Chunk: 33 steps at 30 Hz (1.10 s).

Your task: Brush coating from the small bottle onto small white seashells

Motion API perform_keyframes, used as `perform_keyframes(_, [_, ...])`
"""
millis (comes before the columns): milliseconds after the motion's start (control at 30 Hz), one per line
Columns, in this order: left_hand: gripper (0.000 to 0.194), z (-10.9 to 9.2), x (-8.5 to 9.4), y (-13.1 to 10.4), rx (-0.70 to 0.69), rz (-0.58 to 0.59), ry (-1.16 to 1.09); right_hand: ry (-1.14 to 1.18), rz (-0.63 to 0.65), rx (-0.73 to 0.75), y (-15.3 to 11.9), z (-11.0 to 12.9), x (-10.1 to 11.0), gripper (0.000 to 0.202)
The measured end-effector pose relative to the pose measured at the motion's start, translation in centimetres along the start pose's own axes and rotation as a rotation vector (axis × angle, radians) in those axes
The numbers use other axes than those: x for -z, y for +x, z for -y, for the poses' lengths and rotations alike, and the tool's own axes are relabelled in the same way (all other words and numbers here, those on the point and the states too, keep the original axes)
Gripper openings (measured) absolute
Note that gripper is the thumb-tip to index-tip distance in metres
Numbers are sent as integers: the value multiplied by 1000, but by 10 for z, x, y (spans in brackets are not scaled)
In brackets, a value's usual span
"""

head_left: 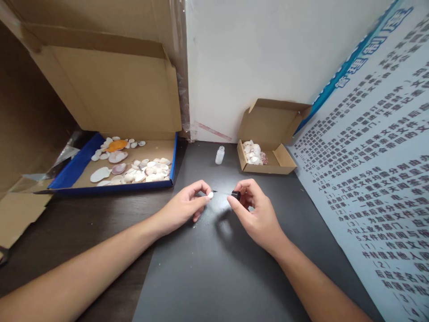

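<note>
Between the thumb and fingers of my left hand (pixel 189 201) is a small white shell (pixel 210 195). My right hand (pixel 256 212) pinches a black cap (pixel 236 195). A thin stem with a dark brush tip (pixel 215 191) extends from that cap toward the shell; whether the tip touches it, I cannot tell. Beyond both hands stands a small clear bottle (pixel 219 156), upright and uncapped, with whitish contents.
At left lies an open blue-edged cardboard box (pixel 80 172) with many shells and an orange one (pixel 117 145). A smaller open box (pixel 278 169) at back right holds white shells (pixel 253 152). A printed board (pixel 375 156) leans along the right; a white panel (pixel 248 53) stands behind.
</note>
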<state>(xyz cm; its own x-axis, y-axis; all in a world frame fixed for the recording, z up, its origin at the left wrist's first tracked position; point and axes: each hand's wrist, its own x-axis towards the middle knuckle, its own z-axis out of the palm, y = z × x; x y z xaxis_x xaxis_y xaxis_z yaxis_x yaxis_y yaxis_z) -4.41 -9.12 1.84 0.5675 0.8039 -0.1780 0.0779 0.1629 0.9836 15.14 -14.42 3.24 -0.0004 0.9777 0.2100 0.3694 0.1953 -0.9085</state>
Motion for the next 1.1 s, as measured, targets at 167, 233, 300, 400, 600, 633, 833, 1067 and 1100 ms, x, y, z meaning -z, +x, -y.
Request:
perform_keyframes(167, [23, 0, 0, -1, 2, 0, -4, 87, 48, -27, 0, 0, 1, 13])
perform_keyframes(233, [23, 1, 1, -1, 1, 4, -3, 63, 36, -26, 1, 0, 1, 13])
perform_keyframes(300, [24, 1, 1, 0, 4, 3, 4, -11, -17, -15, 1, 0, 1, 14])
perform_keyframes(400, [24, 1, 1, 0, 3, 8, -1, 49, 12, -20, 2, 0, 1, 13])
perform_keyframes(600, [24, 0, 0, 0, 25, 14, -7, -56, -26, -12, 2, -1, 1, 13])
perform_keyframes(633, [24, 1, 0, 0, 28, 15, -13, -95, -55, 0, 1, -1, 0, 13])
perform_keyframes(833, [23, 3, 1, 1, 37, 24, -66, -86, -67, 15, 0, 2, 1, 12])
perform_keyframes(1067, [20, 3, 1, 1, 31, 17, -49, 189, 55, -126, 3, 1, 2, 16])
perform_keyframes(1100, [21, 3, 1, 1, 34, 14, -46, 137, 12, -108, 3, 0, 2, 17])
